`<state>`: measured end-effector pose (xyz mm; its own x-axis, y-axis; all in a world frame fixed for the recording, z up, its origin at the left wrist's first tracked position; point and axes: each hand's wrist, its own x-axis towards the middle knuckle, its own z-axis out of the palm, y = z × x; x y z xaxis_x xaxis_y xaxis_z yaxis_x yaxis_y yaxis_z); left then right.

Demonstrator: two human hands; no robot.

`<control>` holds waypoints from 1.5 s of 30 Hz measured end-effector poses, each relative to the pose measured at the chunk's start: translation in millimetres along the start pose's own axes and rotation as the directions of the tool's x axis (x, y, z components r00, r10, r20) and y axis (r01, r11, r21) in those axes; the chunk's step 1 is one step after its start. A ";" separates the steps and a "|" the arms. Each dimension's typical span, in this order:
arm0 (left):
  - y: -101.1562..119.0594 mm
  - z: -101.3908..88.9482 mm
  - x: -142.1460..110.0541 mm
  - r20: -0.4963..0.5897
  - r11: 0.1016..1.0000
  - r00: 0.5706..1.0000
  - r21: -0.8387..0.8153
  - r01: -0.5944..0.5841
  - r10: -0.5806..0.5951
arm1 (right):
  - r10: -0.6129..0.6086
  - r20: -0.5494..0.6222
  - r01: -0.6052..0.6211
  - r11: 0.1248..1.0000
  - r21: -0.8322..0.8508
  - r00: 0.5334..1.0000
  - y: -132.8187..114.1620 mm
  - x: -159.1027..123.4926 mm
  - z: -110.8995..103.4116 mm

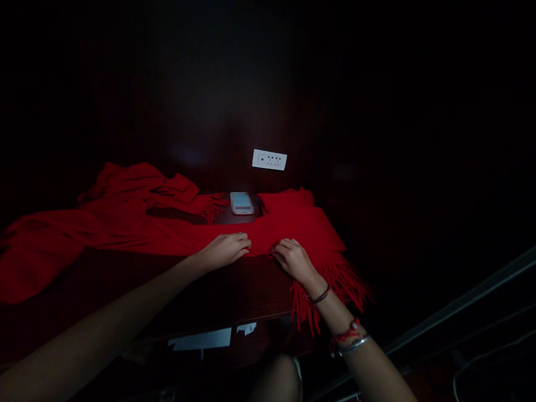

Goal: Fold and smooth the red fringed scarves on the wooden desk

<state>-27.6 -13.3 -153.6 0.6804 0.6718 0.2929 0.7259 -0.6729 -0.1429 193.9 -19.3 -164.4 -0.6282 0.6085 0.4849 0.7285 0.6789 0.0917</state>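
Note:
A long red scarf [176, 231] with fringed ends lies across the dark wooden table. Its left part is bunched up, and its right part is folded over in layers, with fringe hanging over the table's front edge. My left hand [228, 248] is closed on the near edge of the scarf at the middle, a ring on one finger. Just to the right, my right hand [293, 261] pinches the same near edge beside the folded part. The fingertips of both hands are partly hidden against the cloth.
Behind the scarf lies a small pale blue packet [242, 202], blurred. A white wall socket [269, 159] is on the dark panel above. Below the tabletop are a sheet of paper [203, 339] and a crumpled white scrap [246, 328]. A metal rail [464, 301] runs at the right.

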 end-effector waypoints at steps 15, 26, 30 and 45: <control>-11.0 -14.5 -5.7 0.013 0.990 0.995 -0.098 -0.098 0.100 | -0.063 0.024 0.064 0.997 -0.053 0.998 -4.8 1.9 -1.6; -24.8 -12.2 -11.1 0.097 0.955 0.990 -0.288 -0.066 0.097 | -0.036 0.051 0.037 0.999 -0.018 0.998 -6.0 3.2 0.0; -25.3 -8.6 -13.2 0.061 0.984 0.997 -0.173 -0.041 0.052 | -0.015 0.061 0.014 1.000 0.014 0.998 -6.2 3.2 0.7; -21.4 8.7 -14.1 0.000 0.985 0.992 -0.113 0.127 -0.128 | 0.053 0.041 -0.057 0.994 0.095 0.998 -6.1 1.4 4.2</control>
<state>-51.9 -5.7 -162.9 0.5819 0.7525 0.3085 0.7905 -0.6125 0.0029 187.5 -20.9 -168.0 -0.5991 0.6604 0.4526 0.7338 0.6791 -0.0195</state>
